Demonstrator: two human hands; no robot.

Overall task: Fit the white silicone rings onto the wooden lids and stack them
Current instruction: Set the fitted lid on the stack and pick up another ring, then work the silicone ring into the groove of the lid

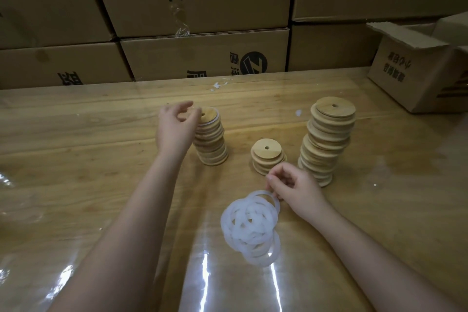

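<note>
Nearest to the near edge of the counter (76, 159), about at its middle, lies a loose pile of white silicone rings (249, 229), tangled over each other on the glossy clear film that covers the wood. The right hand (293, 191) is at the far right side of this pile; its thumb and forefinger are closed together on one ring (266, 195), which touches the others.

Just behind that hand stands a short stack of wooden lids (268, 159), each lid with a small hole in the centre. To the right of it, close but apart, is a tall stack (326, 144) of the same lids, leaning a little and not very even.

Further left is the left stack (212, 143) – here thin white edges show between the lids. The left hand (174, 126) is at its top, with fingers curled against the left rim of the top lid (210, 114); whether it grips the lid or only touches it, I cannot tell.

A small white scrap (298, 112) lies on the counter beyond the stacks. At the far right corner sits an open cardboard box (415, 71) – and along the far edge rises a wall of cardboard boxes (202, 56) with black print.
</note>
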